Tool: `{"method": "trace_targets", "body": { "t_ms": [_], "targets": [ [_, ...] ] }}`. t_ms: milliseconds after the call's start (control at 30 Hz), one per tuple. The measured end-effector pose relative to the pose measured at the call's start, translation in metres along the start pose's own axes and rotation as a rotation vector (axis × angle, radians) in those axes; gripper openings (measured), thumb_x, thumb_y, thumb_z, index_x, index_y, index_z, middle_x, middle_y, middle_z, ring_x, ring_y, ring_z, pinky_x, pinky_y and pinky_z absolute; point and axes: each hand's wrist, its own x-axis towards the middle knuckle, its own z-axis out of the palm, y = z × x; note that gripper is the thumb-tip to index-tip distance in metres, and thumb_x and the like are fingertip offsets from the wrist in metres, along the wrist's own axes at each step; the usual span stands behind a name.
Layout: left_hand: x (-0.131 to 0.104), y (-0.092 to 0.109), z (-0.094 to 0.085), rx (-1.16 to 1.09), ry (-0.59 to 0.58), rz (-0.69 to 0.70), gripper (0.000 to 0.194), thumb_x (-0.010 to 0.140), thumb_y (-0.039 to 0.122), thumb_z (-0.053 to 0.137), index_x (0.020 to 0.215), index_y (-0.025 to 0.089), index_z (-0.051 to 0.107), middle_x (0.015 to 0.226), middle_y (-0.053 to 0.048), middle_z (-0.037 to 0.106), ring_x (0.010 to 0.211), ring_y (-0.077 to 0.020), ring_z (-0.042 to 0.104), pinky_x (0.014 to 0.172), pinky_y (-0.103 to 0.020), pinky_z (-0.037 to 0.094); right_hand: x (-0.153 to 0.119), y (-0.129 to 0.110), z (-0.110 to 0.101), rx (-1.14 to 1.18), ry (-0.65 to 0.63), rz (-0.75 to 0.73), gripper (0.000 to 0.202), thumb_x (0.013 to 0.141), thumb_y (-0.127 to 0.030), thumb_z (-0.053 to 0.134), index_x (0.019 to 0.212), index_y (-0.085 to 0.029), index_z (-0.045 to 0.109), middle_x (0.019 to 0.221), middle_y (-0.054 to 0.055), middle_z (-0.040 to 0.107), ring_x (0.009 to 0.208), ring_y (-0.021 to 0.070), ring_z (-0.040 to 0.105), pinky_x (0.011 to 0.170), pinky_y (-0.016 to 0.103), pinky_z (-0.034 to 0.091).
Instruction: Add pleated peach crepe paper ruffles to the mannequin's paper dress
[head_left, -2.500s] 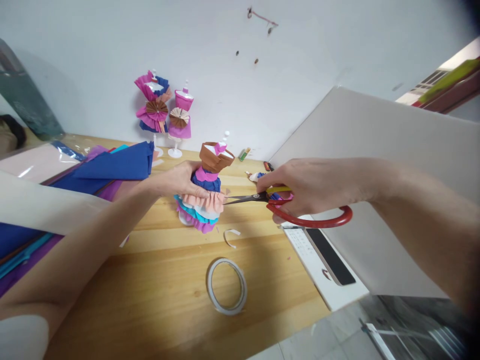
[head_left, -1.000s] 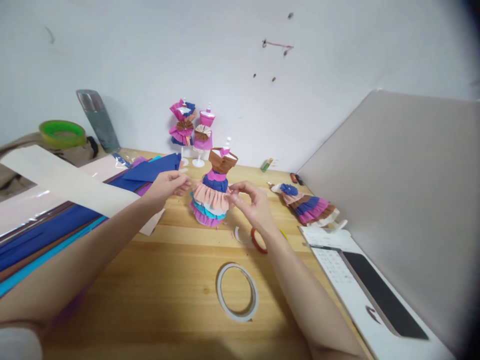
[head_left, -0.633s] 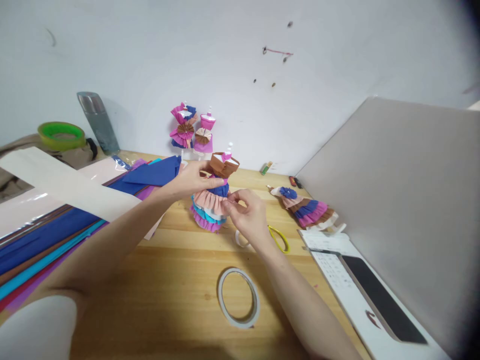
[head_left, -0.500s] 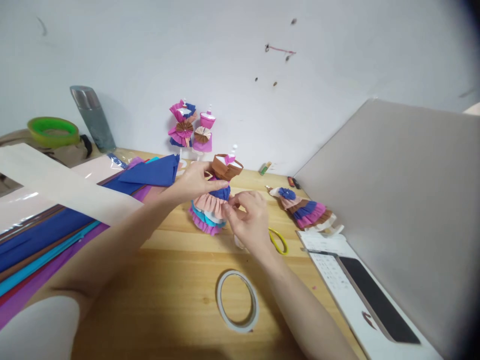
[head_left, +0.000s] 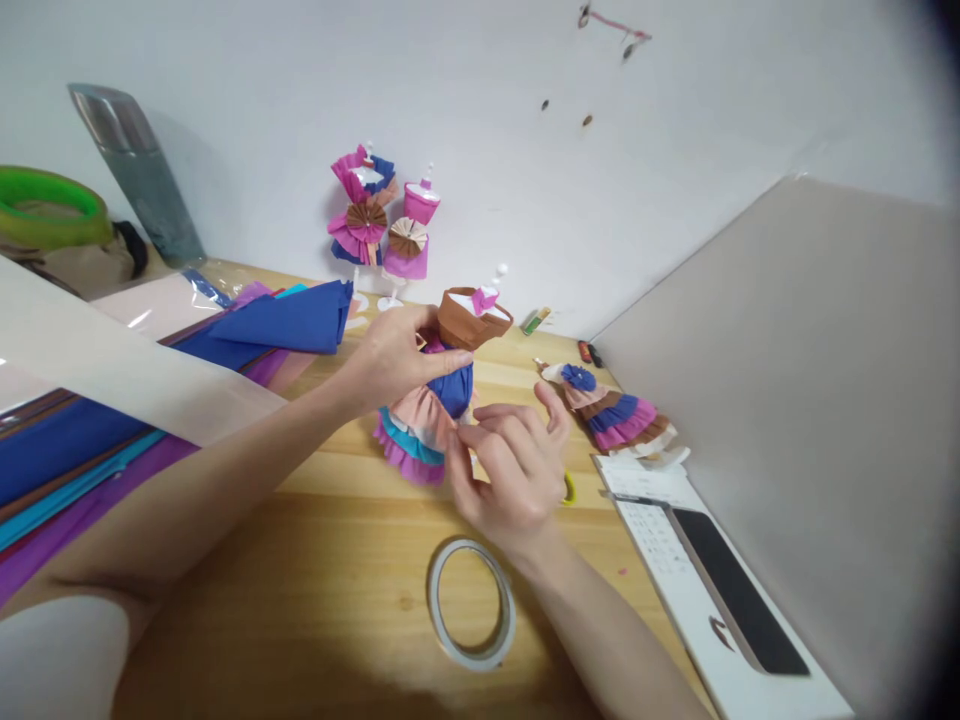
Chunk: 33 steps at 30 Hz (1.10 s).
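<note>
Closest to the camera, a tape ring (head_left: pixel 471 603) is lying flat on the wooden table (head_left: pixel 330 560). Just past it, the right hand (head_left: pixel 510 470) is pinching the peach ruffle of the paper dress mannequin (head_left: pixel 442 385), mid-table, while the left hand (head_left: pixel 394 355) is gripping its waist. 2 finished ones (head_left: pixel 382 225) are standing by the wall.
</note>
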Motion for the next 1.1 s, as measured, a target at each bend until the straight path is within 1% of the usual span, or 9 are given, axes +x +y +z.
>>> {"method": "trace_targets", "body": {
  "t_ms": [67,167,267,467,600,667,867,967,1100],
  "targets": [
    [0.0,0.002,-0.001,0.013,0.004,0.003,0.033,0.067,0.038,0.072,0.085,0.011,0.071,0.075,-0.004,0.071,0.066,-0.0143,0.058,0.063,-0.027,0.045,-0.001,-0.003,-0.001,0.0,0.002,-0.054,0.015,0.086,-0.014,0.059,0.076,-0.025,0.059,0.07,-0.002,0.066,0.076,0.0169,0.066,0.107,0.05,0.034],
    [-0.001,0.001,-0.001,0.017,0.001,0.022,0.03,0.068,0.036,0.071,0.085,0.011,0.071,0.076,-0.004,0.072,0.067,-0.0139,0.058,0.064,-0.026,0.046,0.0,-0.009,0.0,0.06,0.1,-0.109,0.015,0.084,-0.011,0.062,0.079,-0.024,0.057,0.07,-0.003,0.064,0.071,0.0148,0.065,0.104,0.049,0.038],
    [-0.003,0.0,0.001,-0.015,-0.012,0.039,0.031,0.069,0.035,0.071,0.089,0.012,0.071,0.079,-0.003,0.072,0.069,-0.0139,0.06,0.065,-0.026,0.047,0.002,-0.012,0.001,0.155,0.136,-0.114,0.015,0.083,-0.009,0.064,0.083,-0.022,0.057,0.07,-0.003,0.063,0.069,0.0143,0.063,0.099,0.048,0.042],
    [-0.006,-0.002,0.002,-0.045,-0.005,0.014,0.032,0.069,0.038,0.072,0.087,0.012,0.069,0.079,-0.004,0.072,0.072,-0.0157,0.062,0.068,-0.028,0.049,0.008,-0.005,-0.008,0.359,0.033,0.057,0.014,0.086,-0.012,0.06,0.076,-0.021,0.055,0.069,-0.001,0.063,0.067,0.0158,0.06,0.088,0.043,0.044],
    [-0.008,-0.002,0.001,-0.028,-0.006,0.036,0.031,0.07,0.039,0.072,0.083,0.012,0.069,0.077,-0.004,0.071,0.071,-0.0158,0.062,0.068,-0.029,0.049,0.009,0.004,-0.013,0.485,-0.077,0.185,0.013,0.088,-0.022,0.06,0.076,-0.019,0.057,0.07,0.002,0.06,0.068,0.0167,0.057,0.071,0.035,0.044],
    [-0.009,-0.002,0.0,-0.041,-0.021,0.049,0.029,0.07,0.038,0.072,0.084,0.012,0.069,0.078,-0.004,0.071,0.072,-0.0159,0.062,0.068,-0.028,0.05,0.01,0.006,-0.014,0.5,-0.116,0.253,0.015,0.089,-0.025,0.06,0.075,-0.019,0.057,0.071,0.002,0.059,0.069,0.0164,0.057,0.066,0.031,0.043],
    [-0.011,0.004,-0.003,-0.106,-0.133,0.085,0.025,0.072,0.032,0.073,0.088,0.013,0.07,0.082,-0.003,0.072,0.077,-0.0152,0.064,0.074,-0.027,0.051,0.012,0.012,-0.012,0.489,-0.151,0.295,0.019,0.089,-0.024,0.06,0.071,-0.019,0.058,0.069,0.0,0.061,0.066,0.0141,0.056,0.062,0.027,0.041],
    [-0.012,0.007,-0.006,-0.106,-0.191,0.115,0.027,0.075,0.033,0.072,0.093,0.014,0.071,0.088,-0.003,0.073,0.081,-0.0147,0.065,0.075,-0.025,0.05,0.011,0.016,-0.01,0.513,-0.177,0.336,0.019,0.089,-0.025,0.06,0.07,-0.019,0.058,0.067,0.0,0.06,0.064,0.0141,0.056,0.061,0.027,0.042],
    [-0.01,0.011,-0.012,-0.114,-0.216,0.095,0.033,0.08,0.039,0.064,0.098,0.012,0.07,0.089,-0.004,0.072,0.083,-0.0154,0.065,0.073,-0.025,0.05,0.009,0.018,-0.009,0.544,-0.208,0.397,0.021,0.089,-0.028,0.058,0.071,-0.02,0.057,0.068,0.001,0.06,0.067,0.0156,0.057,0.064,0.028,0.044]
  ]
}}
